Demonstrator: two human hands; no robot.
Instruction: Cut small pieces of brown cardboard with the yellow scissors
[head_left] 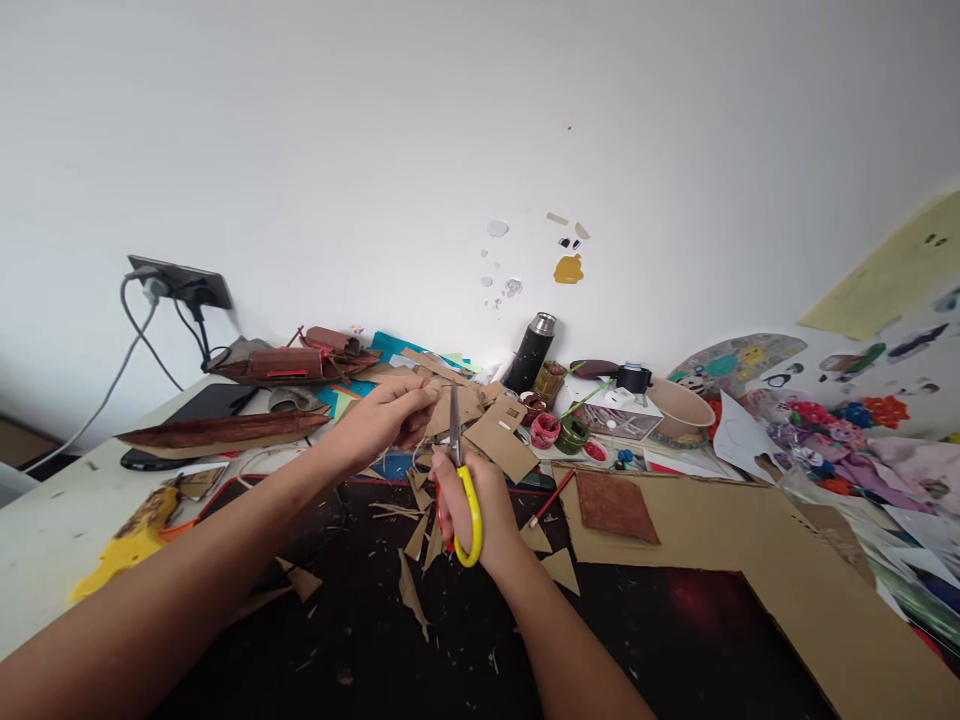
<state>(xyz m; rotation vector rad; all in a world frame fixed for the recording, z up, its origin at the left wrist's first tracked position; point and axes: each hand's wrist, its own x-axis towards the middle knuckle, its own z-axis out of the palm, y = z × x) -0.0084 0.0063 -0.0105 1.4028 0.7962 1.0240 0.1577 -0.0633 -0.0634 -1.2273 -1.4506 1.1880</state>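
Note:
My right hand [480, 505] is closed around a pair of scissors [454, 420] with yellow and red handles. The blades point up and away from me and look closed or nearly so. Left of the blade tips, my left hand [401, 408] pinches with thumb and fingers. Something thin may stick out of that pinch, but it is too small to name against the brown cardboard behind. Cardboard scraps [412, 590] and thin shreds lie on the dark mat [352, 620] below both hands. A bigger cardboard piece [502, 440] rests just beyond the scissors.
A black flask [530, 352] leans by the wall, near open paint jars [545, 430]. Brown boat-shaped models [225, 430] lie at left beside a yellow banana peel [127, 545]. At right, a large cardboard sheet [697, 510] carries a brown painted square [615, 507]. A red pencil-like stick [553, 497] lies nearby.

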